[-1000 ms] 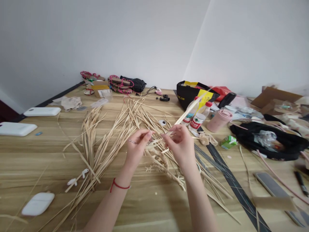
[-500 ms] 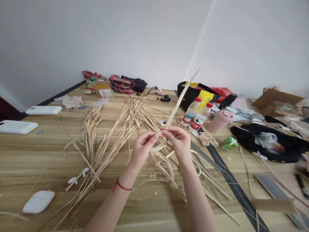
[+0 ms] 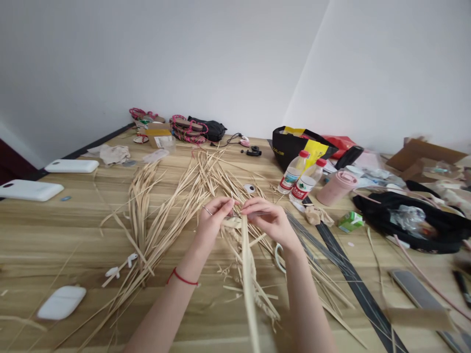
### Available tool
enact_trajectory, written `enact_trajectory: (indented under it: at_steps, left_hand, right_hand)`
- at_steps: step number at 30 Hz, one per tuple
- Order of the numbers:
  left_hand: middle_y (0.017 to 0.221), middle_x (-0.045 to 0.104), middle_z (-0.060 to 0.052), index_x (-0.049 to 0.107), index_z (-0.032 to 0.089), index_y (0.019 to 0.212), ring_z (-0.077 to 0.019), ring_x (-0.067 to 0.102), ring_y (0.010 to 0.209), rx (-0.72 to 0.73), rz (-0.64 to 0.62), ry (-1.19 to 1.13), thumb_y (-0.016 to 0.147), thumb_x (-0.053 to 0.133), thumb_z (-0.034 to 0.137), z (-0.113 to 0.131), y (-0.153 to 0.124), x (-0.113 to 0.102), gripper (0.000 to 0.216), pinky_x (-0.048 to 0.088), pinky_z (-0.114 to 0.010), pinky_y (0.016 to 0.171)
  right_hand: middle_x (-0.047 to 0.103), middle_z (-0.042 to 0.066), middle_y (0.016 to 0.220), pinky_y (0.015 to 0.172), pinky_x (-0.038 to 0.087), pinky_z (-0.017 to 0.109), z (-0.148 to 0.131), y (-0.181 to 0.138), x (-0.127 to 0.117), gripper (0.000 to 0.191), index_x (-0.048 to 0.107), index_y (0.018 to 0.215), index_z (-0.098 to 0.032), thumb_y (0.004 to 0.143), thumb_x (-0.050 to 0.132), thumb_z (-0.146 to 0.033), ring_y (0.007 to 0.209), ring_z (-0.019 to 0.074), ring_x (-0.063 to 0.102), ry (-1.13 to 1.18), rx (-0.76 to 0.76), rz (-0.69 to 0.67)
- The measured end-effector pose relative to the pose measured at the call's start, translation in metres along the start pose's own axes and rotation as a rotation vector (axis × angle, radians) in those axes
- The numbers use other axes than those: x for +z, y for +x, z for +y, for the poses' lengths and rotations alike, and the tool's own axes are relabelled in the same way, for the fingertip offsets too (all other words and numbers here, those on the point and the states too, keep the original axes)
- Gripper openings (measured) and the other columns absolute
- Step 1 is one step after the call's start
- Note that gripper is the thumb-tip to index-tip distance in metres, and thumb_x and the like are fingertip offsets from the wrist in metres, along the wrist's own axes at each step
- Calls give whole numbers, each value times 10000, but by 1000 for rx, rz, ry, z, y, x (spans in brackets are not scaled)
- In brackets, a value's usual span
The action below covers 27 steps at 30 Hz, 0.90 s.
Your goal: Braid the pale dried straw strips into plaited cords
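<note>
Over the middle of the table, my left hand [image 3: 214,216] is closed in a pinch, thumb against the fingers, on a small woven straw piece [image 3: 232,223]. My right hand [image 3: 268,219] pinches a long pale straw strip [image 3: 247,274], which hangs down toward me between my forearms. Thin grey strands show between my right fingers. Below the hands lies a braided straw length [image 3: 263,299] with rough ends. Dry straw strips [image 3: 176,211] spread in loose bundles to the left and behind. Exactly where the strip meets the woven piece is hidden by my fingertips.
Two water bottles [image 3: 303,182], a pink cup [image 3: 337,187] and a black-and-yellow bag [image 3: 294,147] stand right of centre. A black pouch [image 3: 412,220] and a green carton [image 3: 351,221] lie further right. White earbuds [image 3: 113,271] and their case [image 3: 62,302] are at left.
The pale straw strip pointed up and away to the right; it now hangs down toward me. My right hand has turned with fingers pointing left. My left hand stays in its pinch.
</note>
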State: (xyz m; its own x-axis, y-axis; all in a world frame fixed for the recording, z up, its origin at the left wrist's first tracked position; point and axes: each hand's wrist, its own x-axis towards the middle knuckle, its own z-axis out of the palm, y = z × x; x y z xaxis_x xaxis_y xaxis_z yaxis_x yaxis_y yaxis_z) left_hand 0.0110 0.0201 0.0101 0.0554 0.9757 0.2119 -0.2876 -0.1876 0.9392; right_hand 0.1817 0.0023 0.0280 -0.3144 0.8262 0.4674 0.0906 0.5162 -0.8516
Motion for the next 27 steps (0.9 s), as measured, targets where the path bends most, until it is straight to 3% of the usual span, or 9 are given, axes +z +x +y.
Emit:
enact_trajectory:
  at_steps: [6, 10, 15, 18, 27]
  left_hand:
    - [621, 570, 3, 721, 183, 744, -106, 495, 598, -43, 28, -41, 712, 708, 383, -4, 1, 1, 203, 414, -223, 606]
    - [622, 574, -6, 720, 181, 741, -114, 501, 604, -77, 54, -58, 682, 726, 404, -4, 1, 2, 230, 417, -219, 584]
    - [630, 591, -8, 707, 173, 719, -104, 499, 583, -110, 129, -113, 643, 751, 424, -6, 3, 2, 266, 409, -212, 546]
    - [606, 581, 8, 699, 162, 723, -91, 508, 558, -131, 150, -146, 639, 756, 425, -9, 5, 2, 281, 407, -212, 547]
    - [724, 641, -15, 690, 156, 724, -120, 575, 674, -164, 193, -178, 628, 768, 371, -4, 5, -2, 247, 454, -217, 613]
  right_hand:
    - [615, 91, 1141, 876, 491, 404, -3, -3, -7, 279, 663, 1056, -242, 779, 659, -206, 1123, 233, 551, -49, 2, -150]
    - [662, 67, 1054, 858, 478, 378, 3, -2, -1, 331, 639, 1043, -247, 727, 733, -220, 1046, 215, 595, -32, -14, -31]
    - [701, 40, 946, 867, 469, 404, 9, 2, 14, 844, 344, 1365, -285, 656, 802, -266, 968, 222, 647, 70, 1, 98]
    - [700, 38, 962, 867, 481, 417, 11, 4, 20, 1007, 183, 1425, -318, 639, 811, -281, 986, 231, 651, 131, -34, 121]
    - [662, 55, 985, 863, 486, 439, 17, 7, 37, 941, 90, 1442, -313, 745, 721, -291, 975, 226, 632, 29, -115, 171]
